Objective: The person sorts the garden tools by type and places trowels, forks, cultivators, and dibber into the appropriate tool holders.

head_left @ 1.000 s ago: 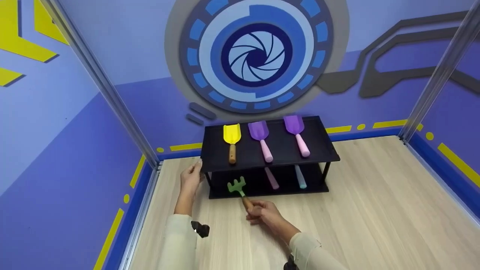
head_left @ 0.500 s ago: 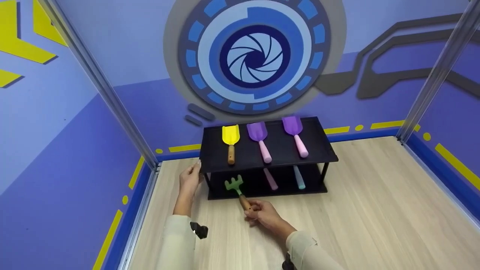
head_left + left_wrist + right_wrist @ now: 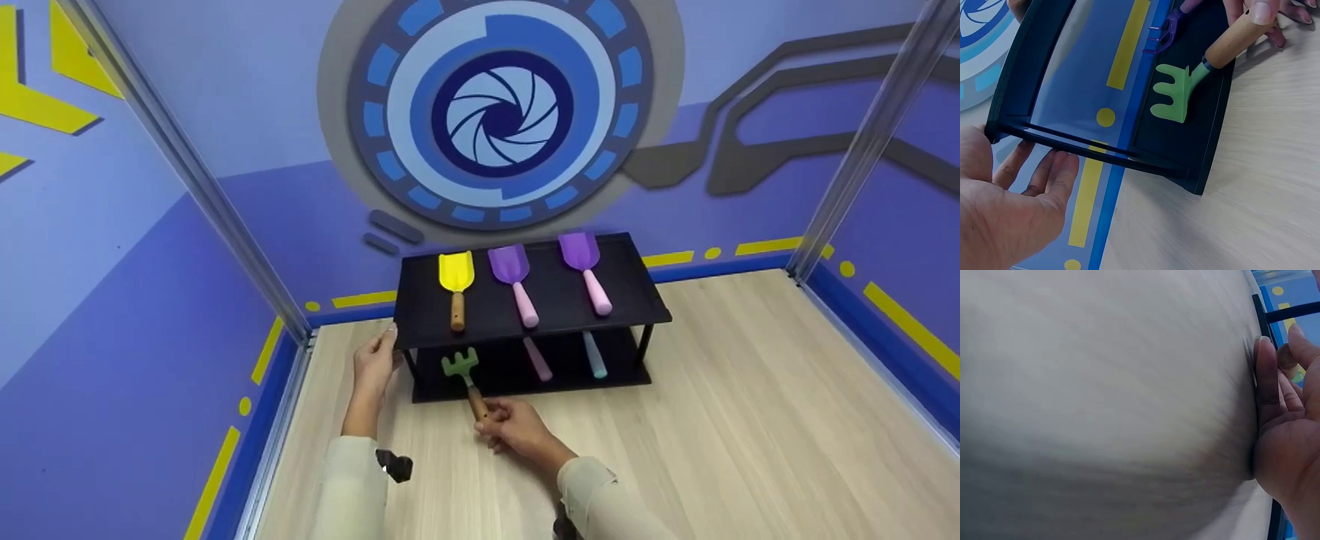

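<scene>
My right hand (image 3: 517,429) pinches the wooden handle of a small green hand rake (image 3: 460,365), also seen from the side in the left wrist view. Its tines point away from me, over the front left part of the lower tier of a black two-tier shelf (image 3: 424,300). In the left wrist view the rake head (image 3: 1174,95) appears just above that tier; whether it touches cannot be told. My left hand (image 3: 375,364) grips the upper tier's left front corner, thumb at the top edge, fingers underneath. The right wrist view shows mostly tabletop, with the handle's end between fingers.
On the upper tier lie a yellow scoop (image 3: 457,271) and two purple scoops (image 3: 510,264) with pink handles. A pink handle (image 3: 538,360) and a light blue handle (image 3: 595,355) stick out from the lower tier. Patterned walls (image 3: 262,217) stand behind and beside the wooden table (image 3: 750,390).
My right hand has shifted slightly left and forward with the rake, whose tines reach a little further over the lower tier. My left hand keeps its grip. The head view has drifted slightly.
</scene>
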`<state>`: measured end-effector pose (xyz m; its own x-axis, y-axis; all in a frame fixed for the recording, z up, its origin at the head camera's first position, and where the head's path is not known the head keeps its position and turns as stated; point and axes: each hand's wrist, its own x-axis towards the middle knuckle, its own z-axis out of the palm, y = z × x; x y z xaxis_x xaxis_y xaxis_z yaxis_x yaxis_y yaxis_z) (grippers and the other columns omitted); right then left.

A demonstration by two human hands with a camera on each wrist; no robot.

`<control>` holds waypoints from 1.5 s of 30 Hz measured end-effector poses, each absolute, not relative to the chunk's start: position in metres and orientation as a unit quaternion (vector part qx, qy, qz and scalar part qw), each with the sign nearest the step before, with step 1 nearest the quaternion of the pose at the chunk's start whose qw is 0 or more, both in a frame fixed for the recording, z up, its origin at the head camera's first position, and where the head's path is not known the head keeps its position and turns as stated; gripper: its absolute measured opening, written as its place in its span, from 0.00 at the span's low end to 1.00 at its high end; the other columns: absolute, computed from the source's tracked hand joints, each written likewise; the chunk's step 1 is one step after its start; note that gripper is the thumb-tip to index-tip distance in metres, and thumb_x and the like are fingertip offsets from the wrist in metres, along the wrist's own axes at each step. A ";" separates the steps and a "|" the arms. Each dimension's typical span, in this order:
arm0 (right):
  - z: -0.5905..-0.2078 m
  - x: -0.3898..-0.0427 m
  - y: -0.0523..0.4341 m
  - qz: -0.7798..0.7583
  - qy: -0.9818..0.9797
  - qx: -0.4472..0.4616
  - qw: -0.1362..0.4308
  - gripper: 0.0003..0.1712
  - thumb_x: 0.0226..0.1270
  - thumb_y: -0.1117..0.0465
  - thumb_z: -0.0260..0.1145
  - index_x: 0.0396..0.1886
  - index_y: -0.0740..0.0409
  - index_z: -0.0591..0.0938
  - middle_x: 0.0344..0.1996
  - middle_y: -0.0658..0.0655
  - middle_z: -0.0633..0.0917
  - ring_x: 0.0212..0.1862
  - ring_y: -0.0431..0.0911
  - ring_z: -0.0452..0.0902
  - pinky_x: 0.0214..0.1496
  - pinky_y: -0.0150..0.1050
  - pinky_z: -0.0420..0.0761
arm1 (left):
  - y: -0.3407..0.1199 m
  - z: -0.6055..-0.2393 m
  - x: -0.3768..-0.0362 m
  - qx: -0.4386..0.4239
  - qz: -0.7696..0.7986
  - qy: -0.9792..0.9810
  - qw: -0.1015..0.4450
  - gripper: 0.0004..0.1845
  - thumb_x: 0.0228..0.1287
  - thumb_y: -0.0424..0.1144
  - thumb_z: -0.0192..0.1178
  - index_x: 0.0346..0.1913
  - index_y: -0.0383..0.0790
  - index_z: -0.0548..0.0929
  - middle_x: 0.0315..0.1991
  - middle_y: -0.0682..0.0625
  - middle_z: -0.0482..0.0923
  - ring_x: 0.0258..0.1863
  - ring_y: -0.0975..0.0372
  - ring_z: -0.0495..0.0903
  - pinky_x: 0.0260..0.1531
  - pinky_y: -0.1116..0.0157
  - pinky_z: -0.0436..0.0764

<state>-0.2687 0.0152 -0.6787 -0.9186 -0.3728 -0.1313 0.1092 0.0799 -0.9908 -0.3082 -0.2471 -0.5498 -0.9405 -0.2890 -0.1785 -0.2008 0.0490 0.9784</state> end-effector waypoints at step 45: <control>-0.689 -0.265 -0.019 -0.538 0.842 -0.044 0.009 0.13 0.65 0.52 0.77 0.31 0.55 0.86 0.20 0.44 0.80 0.22 0.37 0.72 0.24 0.30 0.71 | -0.246 -0.550 -0.308 0.181 -0.664 -0.723 0.051 0.27 0.82 0.59 0.54 0.57 0.37 0.84 0.55 0.45 0.81 0.62 0.48 0.81 0.71 0.52 0.82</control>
